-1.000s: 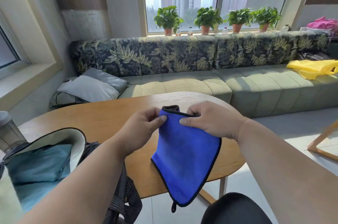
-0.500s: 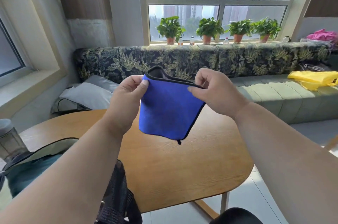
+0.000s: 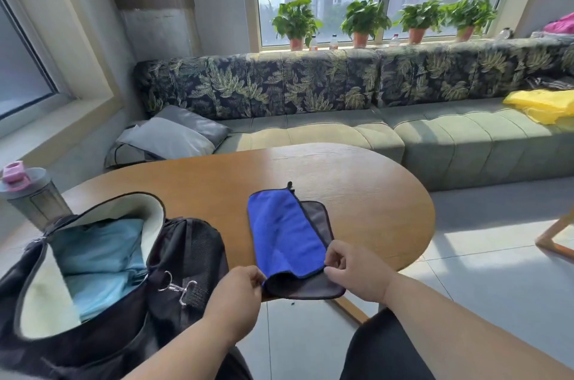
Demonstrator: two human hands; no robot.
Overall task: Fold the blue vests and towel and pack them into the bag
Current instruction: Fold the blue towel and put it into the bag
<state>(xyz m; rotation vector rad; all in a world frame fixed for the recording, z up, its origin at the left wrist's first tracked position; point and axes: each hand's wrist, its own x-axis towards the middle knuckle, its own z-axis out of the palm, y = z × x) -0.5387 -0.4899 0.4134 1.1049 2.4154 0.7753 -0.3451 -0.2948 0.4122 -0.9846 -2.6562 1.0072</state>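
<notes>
Towel (image 3: pixel 284 233) lies folded on the table (image 3: pixel 372 193) beside the open bag (image 3: pixel 102 258); left hand (image 3: pixel 236 296) and right hand (image 3: pixel 357 274) each pinch its near edge; layers look offset, so another fold could probably go crooked.

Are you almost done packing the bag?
Nearly, it seems. Light blue fabric, probably the folded vests, already sits inside the open black bag. The blue towel lies on the wooden table, folded over with its grey side showing along the right edge. The left hand and right hand pinch its near corners. Left: finish folding the towel and put it in the bag.
</notes>
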